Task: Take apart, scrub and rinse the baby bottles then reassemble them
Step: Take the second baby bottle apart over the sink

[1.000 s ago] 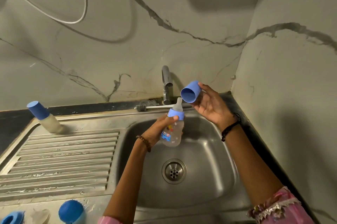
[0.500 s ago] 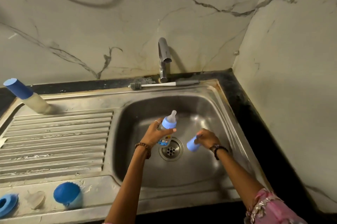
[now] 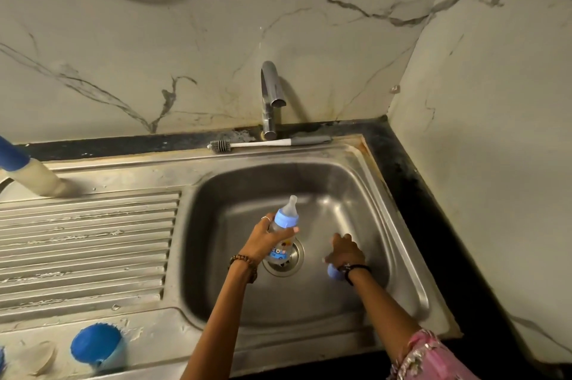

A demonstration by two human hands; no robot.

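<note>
My left hand (image 3: 266,240) is gripping the baby bottle (image 3: 283,232) upright over the drain (image 3: 288,259) in the sink (image 3: 402,256). My right hand (image 3: 345,251), fingers spread loose, is hovering above the blue cap (image 3: 333,272) on the sink floor.

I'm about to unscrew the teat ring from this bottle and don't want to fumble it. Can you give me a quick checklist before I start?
1. Left hand grips the bottle firmly: ok, fingers wrapped round its body.
2. Bottle held over the sink basin: ok.
3. Blue cap off the bottle: ok, it sits low in the basin under the right wrist.
4. Right hand free for the blue ring: cannot tell, it may be touching the cap.
5. Brush within reach: ok, lying on the rim behind the basin.
6. Tap running: not ok, no water visible.
</note>
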